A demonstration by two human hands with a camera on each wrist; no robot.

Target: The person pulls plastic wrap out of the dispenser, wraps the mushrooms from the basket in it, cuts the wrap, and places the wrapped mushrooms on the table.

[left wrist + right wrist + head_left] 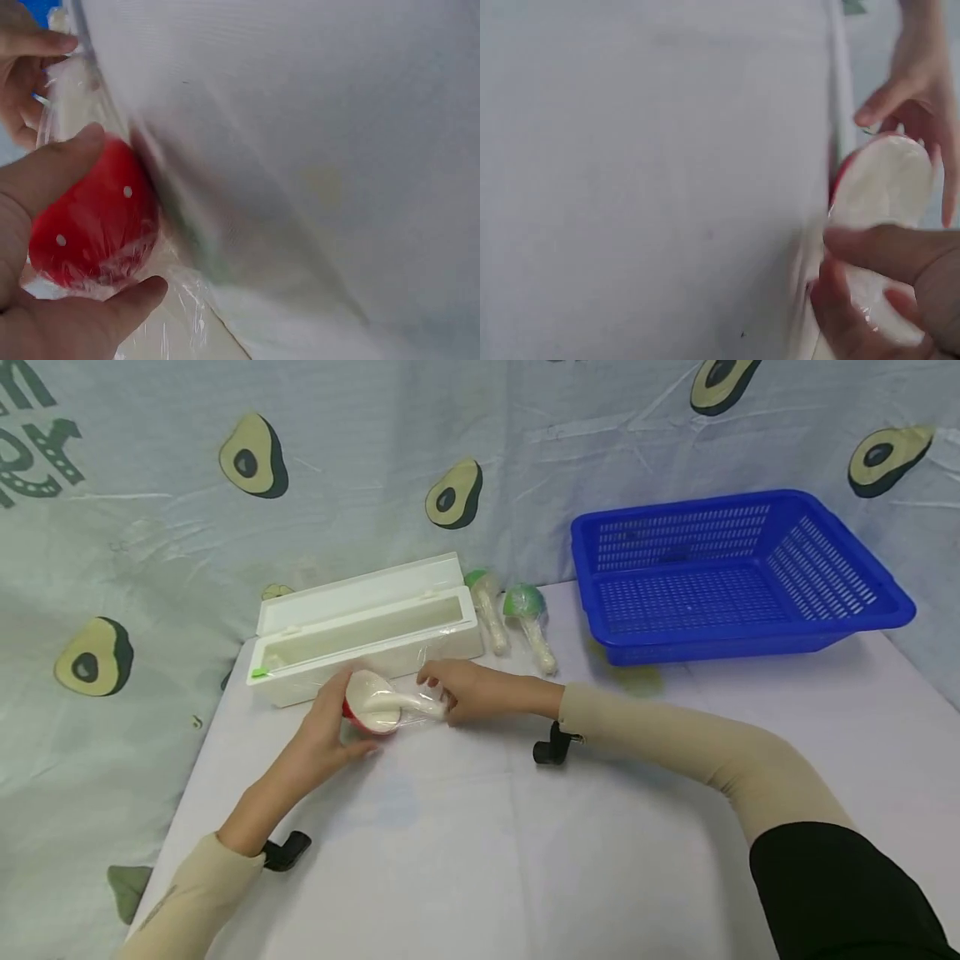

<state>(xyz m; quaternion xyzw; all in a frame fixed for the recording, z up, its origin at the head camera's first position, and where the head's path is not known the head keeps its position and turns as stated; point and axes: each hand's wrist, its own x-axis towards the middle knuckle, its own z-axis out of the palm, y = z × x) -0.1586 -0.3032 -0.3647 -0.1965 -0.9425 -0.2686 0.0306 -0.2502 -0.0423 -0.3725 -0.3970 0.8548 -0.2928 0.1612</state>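
Observation:
A spoon in clear plastic wrap (378,700) has a white inside and a red outer bowl with white dots (101,217). My left hand (326,718) holds the bowl end, its fingers around the side and the thumb reaching below it. At the handle end, my right hand (472,691) grips the wrapped spoon with curled fingers. The right wrist view shows its thumb (885,251) crossing in front of the handle, hiding part of it. Just behind the spoon stands a long white box (367,639) with its lid raised, and a small green piece shows at its left end.
Two wrapped spoons with green heads and pale handles, one of them farther right (528,610), lie at the box's right end. A blue plastic basket (720,647) sits at the back right of the white-covered table (465,860). An avocado-print cloth (345,443) hangs behind.

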